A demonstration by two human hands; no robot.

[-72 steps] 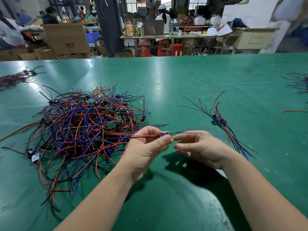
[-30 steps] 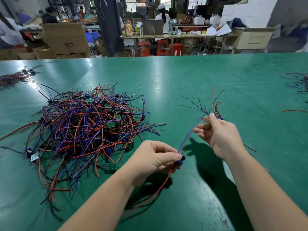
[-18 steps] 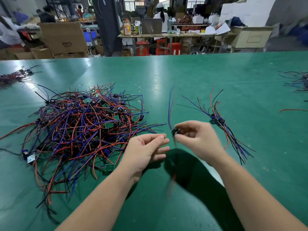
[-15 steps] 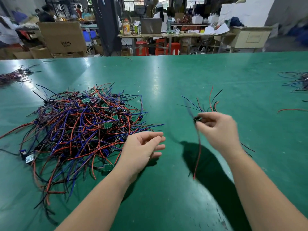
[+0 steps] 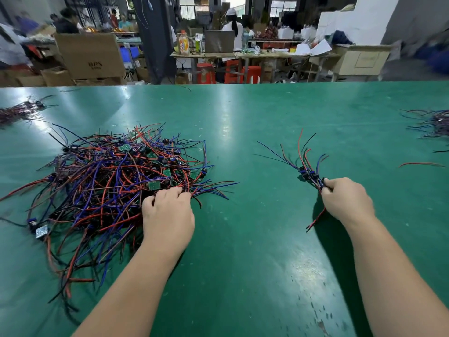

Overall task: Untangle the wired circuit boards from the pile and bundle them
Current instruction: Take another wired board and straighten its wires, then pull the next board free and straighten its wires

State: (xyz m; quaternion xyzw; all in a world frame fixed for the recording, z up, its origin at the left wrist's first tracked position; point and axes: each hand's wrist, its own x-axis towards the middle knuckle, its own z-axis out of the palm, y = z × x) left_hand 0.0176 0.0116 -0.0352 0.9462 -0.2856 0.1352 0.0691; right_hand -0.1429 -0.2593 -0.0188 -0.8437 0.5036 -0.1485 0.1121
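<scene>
Pile (image 5: 114, 181) of wired circuit boards sits at my 10 o'clock on the green table (image 5: 255, 239). My left hand (image 5: 167, 215) is at its 4 o'clock edge, fingers curled into the wires; actual grip, cannot tell. Bundle (image 5: 306, 171) lies at 1 o'clock. My right hand (image 5: 347, 200) pinches a wired board (image 5: 323, 182) at its 5 o'clock end.

The table (image 5: 243, 251) has a smooth, glossy green top with bright glare, scuffed and flecked near its close edge. The wires (image 5: 102, 190) wear slightly shiny red, blue and black plastic insulation. The small circuit boards (image 5: 153, 184) look matt green. The cardboard box (image 5: 90, 57) is dull brown.
</scene>
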